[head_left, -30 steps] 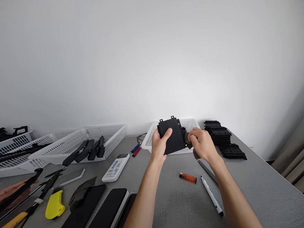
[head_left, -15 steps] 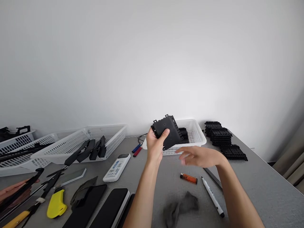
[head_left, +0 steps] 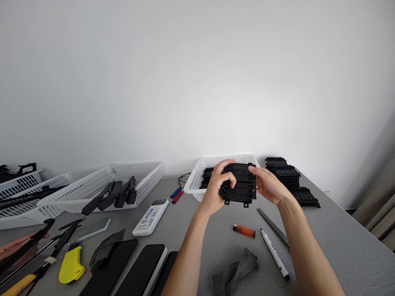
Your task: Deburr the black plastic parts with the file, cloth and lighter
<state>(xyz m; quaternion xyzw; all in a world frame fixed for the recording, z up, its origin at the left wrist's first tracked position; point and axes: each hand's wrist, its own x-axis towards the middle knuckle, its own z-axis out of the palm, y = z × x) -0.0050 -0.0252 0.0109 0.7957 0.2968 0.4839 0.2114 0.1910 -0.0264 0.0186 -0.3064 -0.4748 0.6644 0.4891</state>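
Between both hands is a black plastic panel (head_left: 242,187), its ribbed side facing me and small tabs along its edges. My left hand (head_left: 217,187) grips it from the left, with a bent finger lying across its face. At the right edge my right hand (head_left: 270,185) pinches the panel, thumb near the top corner. Just behind stands a white plastic basket (head_left: 193,187) with similar black panels (head_left: 207,176) in it. Several more panels are stacked (head_left: 285,176) to the right of the basket.
An orange lighter (head_left: 244,230), a white marker (head_left: 274,254), a flat metal strip (head_left: 271,225) and a grey cloth (head_left: 236,271) lie in front. On the left are a white device (head_left: 151,218), phones (head_left: 142,269), a yellow-handled cutter (head_left: 71,265) and another basket (head_left: 148,181). Another person's hand (head_left: 18,246) shows far left.
The panel has been turned over from its smooth side to its ribbed side and moved right. My right hand has come up from below the basket and taken hold of its right edge.
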